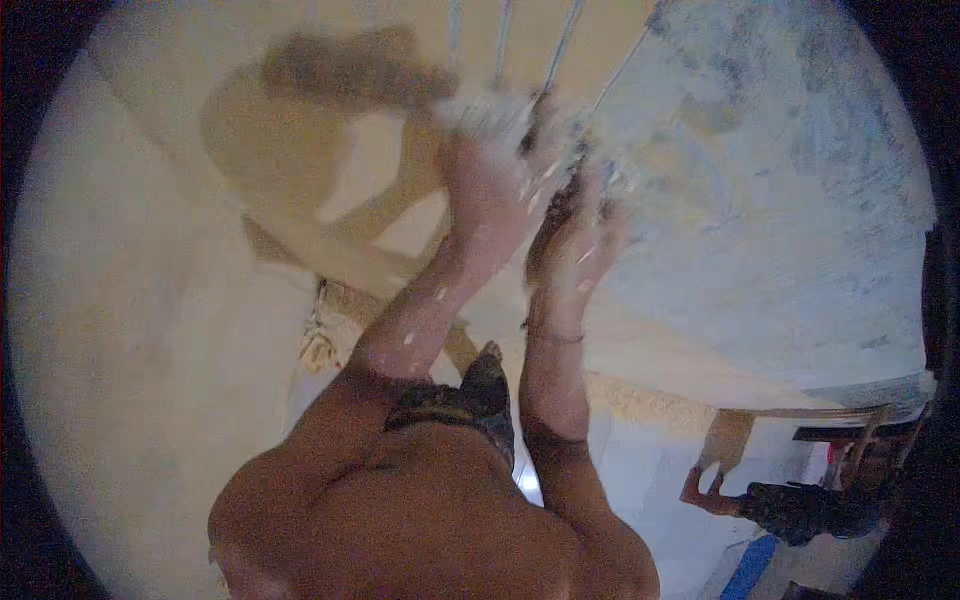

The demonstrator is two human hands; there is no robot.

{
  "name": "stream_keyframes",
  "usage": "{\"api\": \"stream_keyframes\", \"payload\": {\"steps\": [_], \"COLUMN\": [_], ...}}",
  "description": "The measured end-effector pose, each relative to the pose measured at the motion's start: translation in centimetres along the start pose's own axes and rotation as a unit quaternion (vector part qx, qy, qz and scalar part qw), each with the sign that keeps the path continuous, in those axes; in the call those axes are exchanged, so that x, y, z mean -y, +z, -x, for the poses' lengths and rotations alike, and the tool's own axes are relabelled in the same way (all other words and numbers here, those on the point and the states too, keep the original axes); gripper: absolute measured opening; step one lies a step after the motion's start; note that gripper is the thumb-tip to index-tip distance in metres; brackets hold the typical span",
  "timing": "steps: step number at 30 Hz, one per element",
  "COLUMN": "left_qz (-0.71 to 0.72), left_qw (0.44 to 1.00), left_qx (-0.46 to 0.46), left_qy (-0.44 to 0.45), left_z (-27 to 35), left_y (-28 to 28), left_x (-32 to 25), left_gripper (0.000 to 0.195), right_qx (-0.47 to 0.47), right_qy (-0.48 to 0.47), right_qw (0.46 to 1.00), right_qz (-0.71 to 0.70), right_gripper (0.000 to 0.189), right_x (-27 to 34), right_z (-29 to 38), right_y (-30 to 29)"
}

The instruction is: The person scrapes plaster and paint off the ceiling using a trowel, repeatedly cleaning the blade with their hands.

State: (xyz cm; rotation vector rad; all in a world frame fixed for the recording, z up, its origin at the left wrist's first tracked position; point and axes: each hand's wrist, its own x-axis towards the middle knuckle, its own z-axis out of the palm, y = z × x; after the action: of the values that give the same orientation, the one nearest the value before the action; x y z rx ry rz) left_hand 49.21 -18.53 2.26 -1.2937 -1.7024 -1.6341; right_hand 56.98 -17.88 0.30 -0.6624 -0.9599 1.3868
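Before me is a pale surface (150, 337), with a blue-grey, rough, smeared area (765, 247) at right. My left hand (487, 169) is raised at the upper middle, blurred, its fingers at a whitish, streaky mass (491, 116). My right hand (585, 232) is just right of it and slightly lower, near a dark, blurred elongated thing (559, 202). Pale flecks mark both hands and forearms. Several thin pale lines (562, 45) run from the hands' area to the top edge. Blur hides the fingers, so I cannot tell what either hand grips.
A brownish blurred patch (360, 71) and a tan shadow (277, 142) lie upper left. A small yellowish object (319, 352) is left of my forearm. At lower right stands another person (810, 506) in dark clothing, near a blue strip (750, 566).
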Motion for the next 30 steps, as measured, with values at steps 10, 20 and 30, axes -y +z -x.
{"api": "stream_keyframes", "payload": {"steps": [10, 20, 30], "left_qz": [0.331, 0.114, 0.167], "left_qw": [0.899, 0.928, 0.929], "left_qx": [0.11, 0.12, 0.057], "left_qy": [-0.265, -0.334, -0.326], "left_z": [14.9, 21.4, 21.3], "left_y": [-0.7, -2.0, -2.0], "left_x": [5.9, 7.6, 5.9], "left_gripper": [0.017, 0.023, 0.016], "right_qx": [0.056, 0.034, -0.013], "right_qy": [0.083, 0.06, 0.086], "right_qw": [0.995, 0.991, 0.994], "right_qz": [0.007, 0.112, 0.06], "right_gripper": [0.021, 0.02, 0.02], "right_x": [-9.3, -17.5, -14.1], "right_z": [6.1, 9.7, 10.7], "right_y": [-9.7, -13.8, -11.4]}}
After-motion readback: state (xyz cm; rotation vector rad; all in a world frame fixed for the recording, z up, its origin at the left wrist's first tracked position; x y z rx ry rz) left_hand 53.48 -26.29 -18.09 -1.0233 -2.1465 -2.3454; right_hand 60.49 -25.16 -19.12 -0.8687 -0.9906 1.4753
